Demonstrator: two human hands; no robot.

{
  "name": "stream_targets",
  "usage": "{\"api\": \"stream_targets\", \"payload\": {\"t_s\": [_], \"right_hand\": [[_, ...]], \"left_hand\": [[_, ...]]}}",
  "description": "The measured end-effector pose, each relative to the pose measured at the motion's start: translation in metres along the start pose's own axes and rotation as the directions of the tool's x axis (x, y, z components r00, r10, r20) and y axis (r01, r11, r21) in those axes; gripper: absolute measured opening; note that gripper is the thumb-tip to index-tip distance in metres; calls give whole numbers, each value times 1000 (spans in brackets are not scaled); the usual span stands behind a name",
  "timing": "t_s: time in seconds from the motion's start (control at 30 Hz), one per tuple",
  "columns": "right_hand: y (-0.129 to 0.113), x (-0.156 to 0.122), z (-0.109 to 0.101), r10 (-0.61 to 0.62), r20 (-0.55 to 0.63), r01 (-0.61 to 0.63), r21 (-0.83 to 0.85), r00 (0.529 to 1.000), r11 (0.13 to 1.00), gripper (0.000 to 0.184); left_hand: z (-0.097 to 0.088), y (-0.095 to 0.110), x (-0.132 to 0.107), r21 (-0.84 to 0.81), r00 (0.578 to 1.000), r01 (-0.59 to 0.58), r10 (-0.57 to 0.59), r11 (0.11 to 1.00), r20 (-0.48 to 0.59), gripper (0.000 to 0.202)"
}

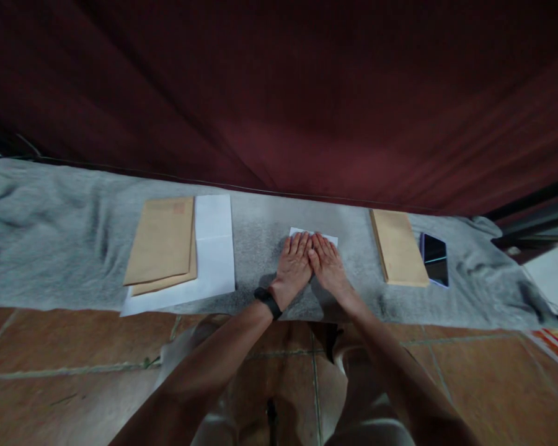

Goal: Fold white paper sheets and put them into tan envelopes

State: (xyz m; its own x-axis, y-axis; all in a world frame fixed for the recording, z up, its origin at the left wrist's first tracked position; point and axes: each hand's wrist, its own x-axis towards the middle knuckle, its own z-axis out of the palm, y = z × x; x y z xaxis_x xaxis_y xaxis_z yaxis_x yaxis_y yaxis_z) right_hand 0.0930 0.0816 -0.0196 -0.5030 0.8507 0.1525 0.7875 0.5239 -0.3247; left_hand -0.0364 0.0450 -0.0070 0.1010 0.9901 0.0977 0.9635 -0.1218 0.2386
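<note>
Both of my hands lie flat, side by side, on a piece of white paper (329,238) in the middle of the grey cloth. My left hand (294,265) has its fingers stretched out and presses on the paper's left part. Beside it, my right hand (328,266) rests on the right part, its thumb touching the left hand. Only the far edge of the paper shows; the hands cover the rest. A dark band (268,302) circles my left wrist.
Brown envelopes (160,241) lie on white sheets (215,248) to the left. To the right are a stack of brown envelopes (400,248) and a phone (435,259). Grey cloth (260,217) covers the surface; a dark red curtain (279,124) hangs behind. Tiled floor (97,341) shows below.
</note>
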Motion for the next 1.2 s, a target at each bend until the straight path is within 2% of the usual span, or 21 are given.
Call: {"api": "stream_targets", "payload": {"t_s": [0.23, 0.5, 0.67, 0.87, 0.93, 1.03, 1.13, 1.2], "right_hand": [[1, -4, 0, 46, -20, -48, -108, 999, 993, 57], [18, -18, -6, 150, -88, -164, -178, 985, 970, 59], [23, -23, -9, 163, -80, -176, -191, 983, 966, 60], [19, -20, -15, 192, -98, -208, -199, 977, 958, 57], [13, -16, -18, 177, -101, -192, -168, 979, 967, 56], [0, -7, -17, 69, -83, -74, -62, 994, 995, 56], [-12, -2, -8, -36, -64, 36, 13, 997, 999, 57], [-15, -2, -1, -37, -71, 37, 10, 997, 999, 57]], "left_hand": [[1, -7, -2, 27, 999, -23, 24, 999, -37, 58], [2, -20, 2, 54, 991, 38, -31, 998, -133, 62], [-1, -23, 2, 98, 990, 46, -32, 994, -140, 66], [-6, -23, 0, 134, 991, 40, -21, 990, -135, 72], [-6, -22, 1, 136, 991, 48, -30, 989, -132, 70], [-4, -22, 3, 151, 993, 53, -35, 987, -116, 63], [-4, -24, 5, 176, 997, 53, -42, 983, -65, 57], [-4, -25, 7, 184, 998, 57, -51, 981, -35, 56]]}}
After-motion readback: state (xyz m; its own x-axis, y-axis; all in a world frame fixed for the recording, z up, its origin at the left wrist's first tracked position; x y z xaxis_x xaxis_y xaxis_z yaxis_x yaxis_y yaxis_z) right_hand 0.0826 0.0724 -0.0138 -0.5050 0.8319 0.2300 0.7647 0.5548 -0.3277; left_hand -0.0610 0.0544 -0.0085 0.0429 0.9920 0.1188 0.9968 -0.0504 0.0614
